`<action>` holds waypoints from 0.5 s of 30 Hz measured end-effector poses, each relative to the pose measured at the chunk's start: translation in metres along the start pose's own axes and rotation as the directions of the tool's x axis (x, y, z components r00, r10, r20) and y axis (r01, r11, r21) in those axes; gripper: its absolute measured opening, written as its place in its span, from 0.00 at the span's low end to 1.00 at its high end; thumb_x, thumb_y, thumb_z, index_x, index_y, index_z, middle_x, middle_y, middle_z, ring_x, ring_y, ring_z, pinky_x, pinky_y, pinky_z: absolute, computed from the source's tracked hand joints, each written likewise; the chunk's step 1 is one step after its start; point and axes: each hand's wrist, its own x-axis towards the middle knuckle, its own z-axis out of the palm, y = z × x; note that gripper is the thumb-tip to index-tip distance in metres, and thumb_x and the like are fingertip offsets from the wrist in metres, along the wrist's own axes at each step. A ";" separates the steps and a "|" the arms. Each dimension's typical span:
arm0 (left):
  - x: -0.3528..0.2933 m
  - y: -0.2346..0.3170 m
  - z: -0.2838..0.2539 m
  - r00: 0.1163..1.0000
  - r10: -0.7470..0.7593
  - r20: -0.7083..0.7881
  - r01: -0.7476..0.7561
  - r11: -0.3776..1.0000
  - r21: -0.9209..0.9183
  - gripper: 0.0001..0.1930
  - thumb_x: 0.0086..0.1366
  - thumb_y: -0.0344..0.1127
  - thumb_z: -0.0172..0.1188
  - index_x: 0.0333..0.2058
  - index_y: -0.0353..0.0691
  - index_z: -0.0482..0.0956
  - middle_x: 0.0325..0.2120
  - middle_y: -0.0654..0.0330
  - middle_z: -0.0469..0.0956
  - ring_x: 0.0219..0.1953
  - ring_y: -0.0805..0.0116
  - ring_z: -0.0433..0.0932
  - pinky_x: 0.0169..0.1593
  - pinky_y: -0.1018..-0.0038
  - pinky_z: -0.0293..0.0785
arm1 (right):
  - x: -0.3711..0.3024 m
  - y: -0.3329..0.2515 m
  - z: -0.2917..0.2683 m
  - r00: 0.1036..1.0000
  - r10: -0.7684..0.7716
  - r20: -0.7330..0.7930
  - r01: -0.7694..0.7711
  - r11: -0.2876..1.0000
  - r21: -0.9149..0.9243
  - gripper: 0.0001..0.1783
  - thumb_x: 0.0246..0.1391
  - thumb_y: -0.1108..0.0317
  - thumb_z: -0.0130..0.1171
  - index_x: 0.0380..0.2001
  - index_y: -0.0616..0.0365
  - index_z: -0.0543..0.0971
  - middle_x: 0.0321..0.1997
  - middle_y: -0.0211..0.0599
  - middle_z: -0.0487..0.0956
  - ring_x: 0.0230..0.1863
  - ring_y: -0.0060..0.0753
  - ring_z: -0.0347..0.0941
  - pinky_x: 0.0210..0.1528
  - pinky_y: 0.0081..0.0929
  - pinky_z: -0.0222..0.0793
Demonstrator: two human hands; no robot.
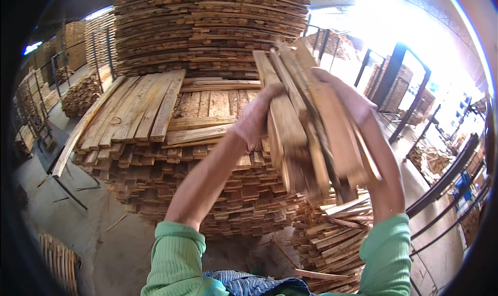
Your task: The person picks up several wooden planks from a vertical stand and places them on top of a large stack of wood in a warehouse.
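Between my two hands is a bundle of rough wooden boards, held up over the right end of a stack and tilted with its near ends low. My left hand, in a pale pinkish glove, grips the bundle's left side. On the other side, my right hand wraps the outer boards, its fingers partly hidden. The boards' near ends are blurred. Below and to the left, the layered stack of boards carries a row of boards laid side by side on its left part.
A tall wall of stacked boards rises behind. A lower pile of loose boards lies at the near right. Dark metal frames and curved rails stand on the right. One long board overhangs the stack's left edge.
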 end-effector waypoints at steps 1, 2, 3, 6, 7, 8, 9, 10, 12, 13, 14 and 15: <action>0.025 0.001 -0.022 0.985 -0.105 -0.140 0.134 0.968 0.212 0.40 0.58 0.59 0.62 0.56 0.28 0.68 0.42 0.44 0.79 0.39 0.57 0.83 0.45 0.60 0.82 | 0.027 0.018 0.017 0.982 -0.119 -0.144 0.114 0.993 -0.042 0.26 0.66 0.43 0.48 0.47 0.55 0.77 0.28 0.29 0.75 0.27 0.23 0.75 0.32 0.17 0.76; 0.063 -0.008 -0.019 0.947 -0.204 -0.249 0.291 0.871 0.395 0.43 0.57 0.61 0.62 0.58 0.27 0.67 0.44 0.42 0.79 0.41 0.54 0.83 0.47 0.60 0.81 | 0.121 0.082 -0.040 0.999 -0.037 0.026 0.044 0.926 -0.375 0.33 0.59 0.36 0.53 0.48 0.57 0.75 0.28 0.35 0.76 0.31 0.26 0.77 0.33 0.21 0.76; 0.061 0.005 -0.060 0.938 -0.123 -0.323 0.323 0.644 0.694 0.47 0.56 0.64 0.61 0.60 0.27 0.65 0.49 0.41 0.77 0.46 0.51 0.81 0.51 0.61 0.78 | 0.142 0.089 0.001 0.996 -0.085 0.010 0.079 0.880 -0.469 0.40 0.57 0.33 0.52 0.59 0.54 0.68 0.45 0.46 0.74 0.48 0.38 0.72 0.49 0.31 0.69; 0.054 0.016 -0.074 0.852 0.062 -0.520 0.510 0.127 0.851 0.51 0.53 0.69 0.59 0.63 0.30 0.65 0.61 0.42 0.70 0.60 0.48 0.73 0.63 0.64 0.67 | 0.156 0.099 0.033 0.984 -0.172 -0.039 0.132 0.865 -0.484 0.53 0.55 0.35 0.55 0.71 0.62 0.55 0.72 0.48 0.63 0.72 0.45 0.58 0.73 0.34 0.50; 0.055 0.016 -0.061 0.841 0.103 -0.531 0.523 0.092 0.847 0.48 0.52 0.69 0.60 0.61 0.32 0.71 0.60 0.43 0.71 0.62 0.48 0.70 0.63 0.63 0.65 | 0.160 0.104 0.024 0.987 -0.159 -0.020 0.130 0.869 -0.478 0.53 0.55 0.34 0.55 0.72 0.60 0.53 0.73 0.48 0.61 0.73 0.44 0.56 0.73 0.34 0.49; 0.054 0.025 -0.042 0.862 0.026 -0.506 0.506 0.018 0.862 0.47 0.53 0.69 0.60 0.60 0.33 0.71 0.57 0.43 0.74 0.59 0.48 0.73 0.61 0.62 0.67 | 0.160 0.106 0.014 0.989 -0.146 -0.004 0.127 0.869 -0.479 0.54 0.55 0.34 0.54 0.73 0.58 0.51 0.74 0.48 0.60 0.74 0.43 0.54 0.73 0.34 0.49; 0.060 0.024 -0.046 0.863 0.009 -0.505 0.505 0.029 0.863 0.41 0.55 0.66 0.60 0.56 0.34 0.76 0.53 0.45 0.78 0.56 0.52 0.76 0.58 0.63 0.69 | 0.155 0.107 0.011 0.991 -0.129 0.023 0.124 0.868 -0.481 0.54 0.55 0.33 0.54 0.74 0.57 0.50 0.75 0.47 0.58 0.75 0.43 0.52 0.73 0.34 0.48; 0.064 0.023 -0.052 0.864 -0.009 -0.503 0.503 0.039 0.863 0.35 0.56 0.62 0.60 0.51 0.36 0.81 0.48 0.46 0.81 0.52 0.55 0.78 0.56 0.64 0.71 | 0.152 0.106 0.005 0.987 -0.110 0.117 0.151 0.880 -0.450 0.51 0.58 0.33 0.49 0.74 0.55 0.50 0.75 0.45 0.58 0.75 0.42 0.53 0.73 0.34 0.50; 0.067 0.027 -0.049 0.861 0.017 -0.509 0.509 -0.068 0.858 0.34 0.59 0.63 0.59 0.47 0.34 0.83 0.44 0.46 0.82 0.50 0.55 0.79 0.53 0.64 0.72 | 0.157 0.105 -0.012 0.973 -0.046 0.227 0.140 0.896 -0.422 0.45 0.64 0.33 0.40 0.73 0.51 0.51 0.71 0.44 0.62 0.63 0.39 0.62 0.63 0.31 0.61; 0.069 0.031 -0.043 0.830 -0.055 -0.555 0.540 -0.176 0.823 0.40 0.59 0.67 0.56 0.53 0.32 0.77 0.49 0.44 0.79 0.52 0.54 0.78 0.55 0.64 0.70 | 0.162 0.108 -0.030 0.971 0.008 0.240 0.100 0.895 -0.434 0.42 0.66 0.34 0.37 0.73 0.48 0.51 0.68 0.45 0.66 0.51 0.35 0.70 0.54 0.29 0.69; 0.067 0.039 -0.040 0.787 -0.106 -0.607 0.562 -0.282 0.778 0.47 0.59 0.71 0.54 0.59 0.29 0.71 0.54 0.42 0.76 0.54 0.52 0.76 0.58 0.64 0.69 | 0.168 0.109 -0.044 0.965 0.055 0.255 0.067 0.892 -0.447 0.39 0.68 0.35 0.33 0.73 0.46 0.51 0.64 0.45 0.71 0.40 0.32 0.78 0.45 0.26 0.78; 0.066 0.038 -0.055 0.826 -0.014 -0.563 0.533 -0.307 0.789 0.45 0.61 0.70 0.53 0.58 0.29 0.71 0.54 0.43 0.75 0.56 0.54 0.74 0.59 0.65 0.68 | 0.176 0.123 -0.064 0.986 -0.046 0.163 0.124 0.849 -0.514 0.39 0.68 0.35 0.33 0.73 0.44 0.52 0.63 0.46 0.72 0.36 0.33 0.78 0.42 0.27 0.78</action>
